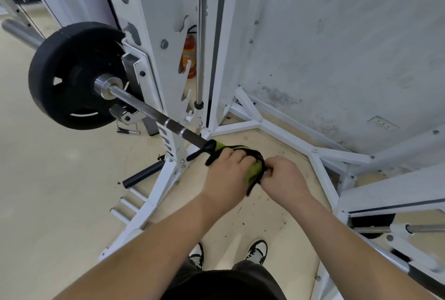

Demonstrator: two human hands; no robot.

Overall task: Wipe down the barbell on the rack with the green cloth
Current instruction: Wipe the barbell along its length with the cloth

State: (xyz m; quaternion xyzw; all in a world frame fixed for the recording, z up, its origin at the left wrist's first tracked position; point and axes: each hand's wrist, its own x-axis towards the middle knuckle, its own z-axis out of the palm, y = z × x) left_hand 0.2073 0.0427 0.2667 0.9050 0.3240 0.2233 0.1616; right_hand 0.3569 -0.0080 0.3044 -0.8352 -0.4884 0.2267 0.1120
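Both hands are covering much of the green cloth (252, 171), hiding the barbell (154, 113) beneath it. Left hand (225, 174) is curling over the cloth-wrapped bar; right hand (284, 177) is pinching the cloth's edge. Barbell is running diagonally from the rack (154, 42), upper-left to centre.
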